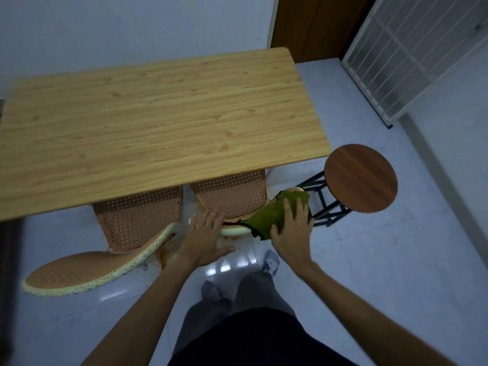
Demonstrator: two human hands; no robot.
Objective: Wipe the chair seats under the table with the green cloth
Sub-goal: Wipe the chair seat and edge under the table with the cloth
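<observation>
Two orange perforated plastic chairs stand tucked under the wooden table: the left chair with its backrest curving toward me, and the right chair. My right hand presses the green cloth onto the top edge of the right chair's backrest, fingers spread over the cloth. My left hand rests flat on the same backrest's cream rim, fingers apart, holding nothing. Most of both seats is hidden beneath the tabletop.
A round dark-wood stool on a black metal frame stands just right of the table's corner, close to my right hand. A white metal grille leans at the right wall. My feet stand on glossy tiled floor.
</observation>
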